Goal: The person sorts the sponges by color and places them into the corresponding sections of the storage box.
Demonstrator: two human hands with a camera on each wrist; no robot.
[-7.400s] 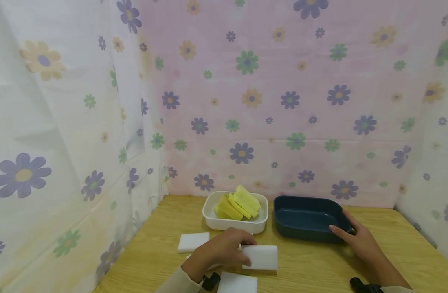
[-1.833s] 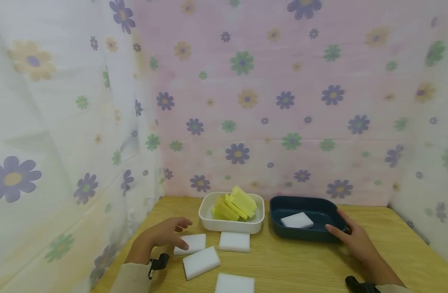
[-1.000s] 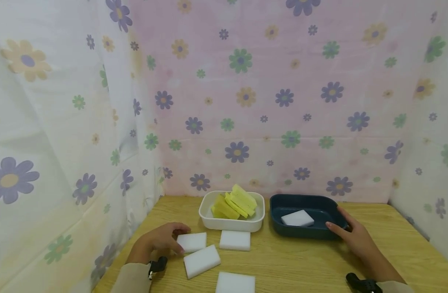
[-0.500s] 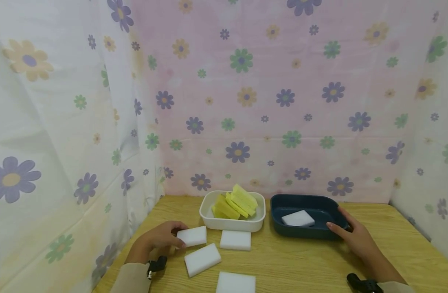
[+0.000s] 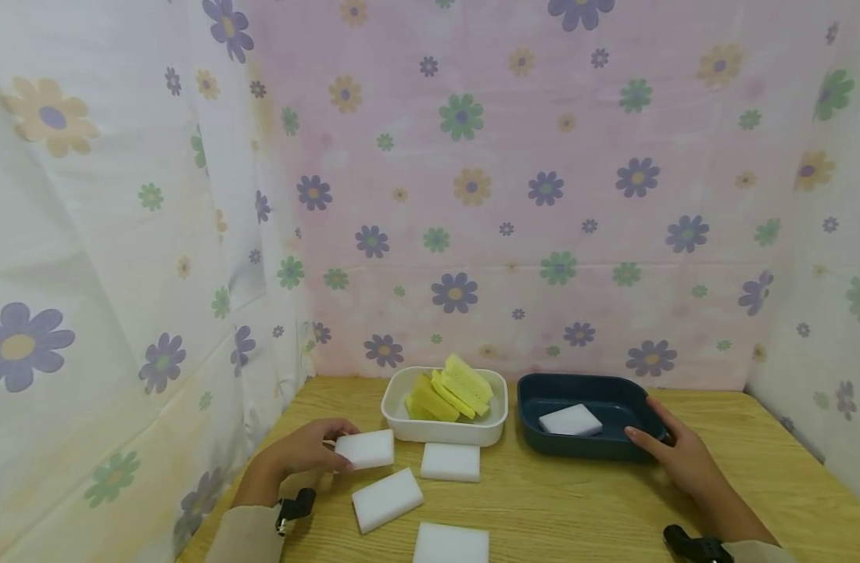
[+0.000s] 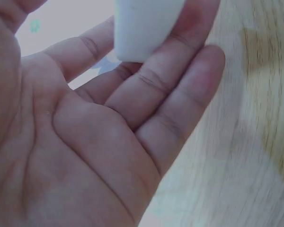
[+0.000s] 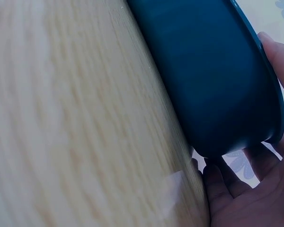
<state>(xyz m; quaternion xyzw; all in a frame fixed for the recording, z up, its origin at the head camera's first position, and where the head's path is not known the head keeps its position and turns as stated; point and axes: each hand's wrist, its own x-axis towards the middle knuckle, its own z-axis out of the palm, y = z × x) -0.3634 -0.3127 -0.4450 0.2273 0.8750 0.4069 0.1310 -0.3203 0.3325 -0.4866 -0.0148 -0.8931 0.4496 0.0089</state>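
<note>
White rectangular foam-like block had risen slightly, fingers of my left hand pinching its left end. Long axis ran rightward from them; navy rectangular plastic-looking dish lay well right, far end gripped by my right hand.

A pale pink fabric sheet printed with purple, green and yellow-orange daisies hangs across the far side, a faint horizontal crease crossing its lower half. On the left hangs a whitish fabric sheet with the same flower print, rippled by folds and tinted yellowish in places; its nearer blossoms look larger. A matching whitish flowered fabric sheet closes the right side. Between them stands a yellow-brown wood-grain tabletop, its far edge meeting the pink sheet. The light is soft, with faint shadows on the wood.
</note>
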